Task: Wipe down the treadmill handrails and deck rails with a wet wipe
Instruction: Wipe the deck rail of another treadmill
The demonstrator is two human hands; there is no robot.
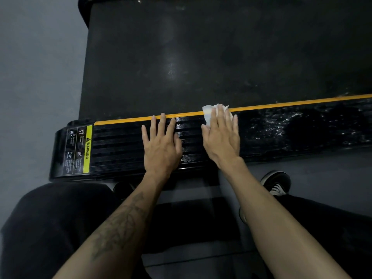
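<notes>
On the near side of the deck rail (128, 150), the left hand (161, 146) lies flat with fingers spread, holding nothing (probably a brace for balance). Just beside it, the right hand (221, 135) presses the wet wipe (208, 113) under straight fingers against the rail's far yellow stripe (124, 121), likely to scrub that edge.

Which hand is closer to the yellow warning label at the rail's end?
Left. The left hand lies flat on the deck rail, a short way from the warning label. The right hand presses the wet wipe farther along.
</notes>
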